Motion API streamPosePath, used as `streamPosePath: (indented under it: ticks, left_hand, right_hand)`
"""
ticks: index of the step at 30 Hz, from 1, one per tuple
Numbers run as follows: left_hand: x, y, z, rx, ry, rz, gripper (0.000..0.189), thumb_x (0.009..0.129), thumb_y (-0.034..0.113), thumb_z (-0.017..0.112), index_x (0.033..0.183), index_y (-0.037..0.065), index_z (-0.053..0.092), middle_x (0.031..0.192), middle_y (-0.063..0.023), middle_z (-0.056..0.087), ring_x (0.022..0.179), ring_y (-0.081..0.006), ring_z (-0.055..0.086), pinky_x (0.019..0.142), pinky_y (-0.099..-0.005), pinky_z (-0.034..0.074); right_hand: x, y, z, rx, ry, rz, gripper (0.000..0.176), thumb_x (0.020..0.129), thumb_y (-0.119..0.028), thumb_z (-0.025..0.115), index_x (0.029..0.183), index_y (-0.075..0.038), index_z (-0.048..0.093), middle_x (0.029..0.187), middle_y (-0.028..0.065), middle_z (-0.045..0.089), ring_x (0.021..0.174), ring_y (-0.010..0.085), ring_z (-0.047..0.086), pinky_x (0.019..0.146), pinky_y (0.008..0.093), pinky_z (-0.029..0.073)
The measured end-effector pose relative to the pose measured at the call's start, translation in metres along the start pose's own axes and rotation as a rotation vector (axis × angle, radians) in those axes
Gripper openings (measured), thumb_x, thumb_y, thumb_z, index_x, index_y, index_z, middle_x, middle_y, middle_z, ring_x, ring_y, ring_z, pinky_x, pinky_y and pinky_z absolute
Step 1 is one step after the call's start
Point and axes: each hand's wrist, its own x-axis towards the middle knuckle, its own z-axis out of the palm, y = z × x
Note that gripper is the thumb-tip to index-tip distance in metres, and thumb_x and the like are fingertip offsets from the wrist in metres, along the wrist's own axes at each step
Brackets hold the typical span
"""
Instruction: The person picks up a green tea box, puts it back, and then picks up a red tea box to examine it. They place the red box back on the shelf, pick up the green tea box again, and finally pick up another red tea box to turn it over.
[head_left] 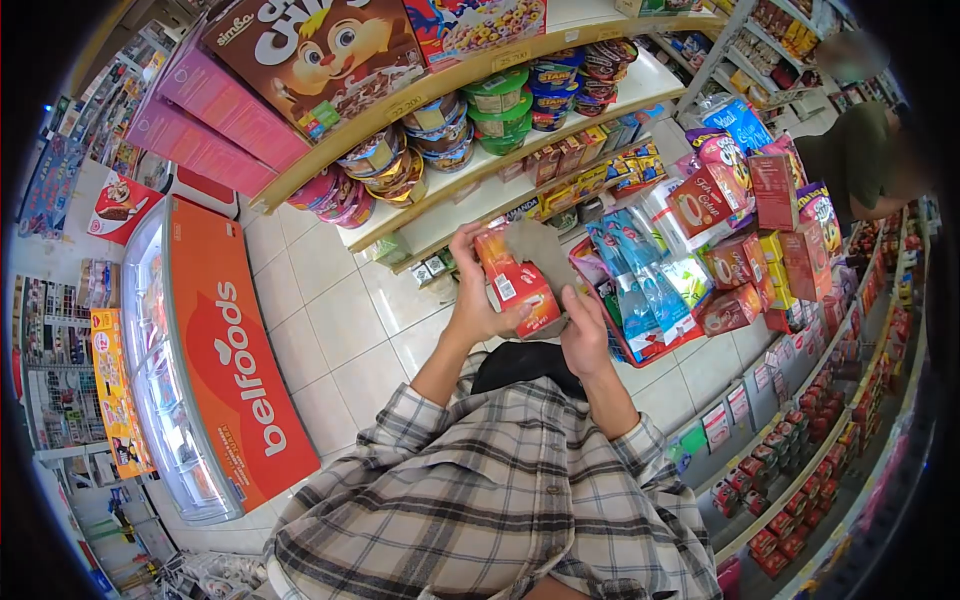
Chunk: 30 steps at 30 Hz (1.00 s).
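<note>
In front of my waist, a small red cardboard box (520,287) with a white barcode label is tilted between my hands. Part of it shows bare grey cardboard, like an opened side or flap. My left hand (474,292) wraps round the box's left side, with the thumb along its lower edge. At the lower right, my right hand (586,338) grips the grey cardboard edge between thumb and fingers; some of its fingers are hidden. Just beyond my right hand stands a red basket (640,360) heaped with blue packets (640,275), snack bags and brown-red boxes (735,260).
Ahead is a shelf (480,62) with cereal boxes above and stacked cups (498,105) below. An orange-red freezer (235,360) stands on the left. More shelves (800,490) curve along the right, near another person (860,150). Pale tiled floor (335,300) lies between.
</note>
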Motion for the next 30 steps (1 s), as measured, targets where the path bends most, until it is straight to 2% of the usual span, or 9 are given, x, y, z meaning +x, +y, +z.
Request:
streamPosePath:
  ticks: [4,8,12,16,17,21,26,28,30]
  left_hand:
    - [0.006,-0.010,-0.009,-0.004,-0.026,-0.006,0.108,0.058,0.038,0.078,0.137,0.006,0.011,0.125,-0.0174,0.033,0.117,-0.0304,0.040,0.101,-0.0406,0.034]
    - [0.011,-0.001,-0.017,0.000,-0.026,-0.104,0.120,0.051,0.033,0.084,0.138,0.005,0.007,0.127,-0.0192,0.032,0.121,-0.0318,0.039,0.102,-0.0410,0.034]
    - [0.009,0.005,-0.022,-0.077,-0.187,-0.044,0.132,0.045,0.035,0.087,0.141,0.009,-0.001,0.129,-0.0191,0.030,0.125,-0.0347,0.037,0.105,-0.0454,0.031]
    - [0.002,0.010,-0.013,-0.194,-0.315,-0.025,0.142,0.041,0.038,0.088,0.141,0.008,-0.008,0.132,-0.0244,0.025,0.128,-0.0376,0.031,0.105,-0.0480,0.029]
    - [0.000,0.015,-0.009,-0.225,-0.329,-0.039,0.144,0.041,0.038,0.088,0.142,0.008,-0.010,0.134,-0.0248,0.024,0.129,-0.0382,0.030,0.105,-0.0481,0.028]
    - [0.002,0.017,0.002,-0.194,-0.308,-0.052,0.147,0.042,0.039,0.088,0.142,0.008,-0.015,0.140,-0.0255,0.017,0.133,-0.0380,0.024,0.107,-0.0477,0.026]
    - [0.008,0.023,0.007,-0.381,-0.231,-0.150,0.146,0.043,0.036,0.088,0.143,0.008,-0.015,0.140,-0.0249,0.019,0.133,-0.0363,0.026,0.108,-0.0463,0.025]
    - [0.006,0.001,0.002,-0.180,-0.205,-0.113,0.146,0.042,0.035,0.088,0.143,0.008,-0.014,0.140,-0.0238,0.020,0.132,-0.0360,0.028,0.108,-0.0458,0.025]
    - [0.004,-0.013,-0.002,-0.048,-0.172,-0.100,0.146,0.041,0.034,0.089,0.144,0.008,-0.012,0.140,-0.0232,0.021,0.131,-0.0359,0.029,0.108,-0.0451,0.026]
  right_hand:
    - [-0.010,-0.005,-0.001,0.023,0.018,-0.004,0.037,0.098,-0.025,0.043,0.117,0.006,0.055,0.112,0.0099,0.061,0.104,0.0146,0.056,0.092,0.0281,0.041]
    - [-0.020,-0.033,-0.003,0.124,0.036,-0.042,0.040,0.096,-0.023,0.044,0.124,0.006,0.050,0.128,0.0142,0.053,0.121,0.0233,0.049,0.103,0.0376,0.035]
    - [-0.003,-0.051,-0.011,0.003,0.230,-0.056,0.038,0.095,-0.024,0.048,0.121,0.003,0.053,0.124,0.0116,0.056,0.116,0.0223,0.052,0.100,0.0377,0.037]
    - [0.034,-0.038,-0.021,-0.335,0.252,-0.072,0.035,0.094,-0.028,0.052,0.107,0.002,0.062,0.105,0.0071,0.064,0.096,0.0142,0.058,0.086,0.0273,0.042]
    - [0.036,-0.042,-0.021,-0.550,0.247,0.038,0.035,0.095,-0.029,0.050,0.104,0.002,0.064,0.097,0.0044,0.065,0.087,0.0107,0.057,0.080,0.0246,0.042]
    - [0.058,-0.016,-0.032,-0.691,-0.154,-0.035,0.038,0.097,-0.027,0.046,0.110,0.006,0.059,0.099,0.0081,0.064,0.092,0.0131,0.055,0.084,0.0271,0.042]
    - [0.055,-0.013,-0.027,-0.742,-0.270,-0.015,0.037,0.097,-0.026,0.046,0.109,0.007,0.059,0.095,0.0089,0.064,0.091,0.0136,0.055,0.085,0.0285,0.041]
    - [0.052,-0.007,-0.028,-0.663,-0.330,0.110,0.037,0.096,-0.026,0.046,0.112,0.005,0.059,0.099,0.0137,0.064,0.098,0.0158,0.054,0.091,0.0305,0.040]
    - [0.044,-0.009,-0.023,-0.782,-0.294,0.056,0.038,0.096,-0.029,0.047,0.099,0.007,0.061,0.082,0.0097,0.061,0.083,0.0144,0.053,0.081,0.0315,0.041]
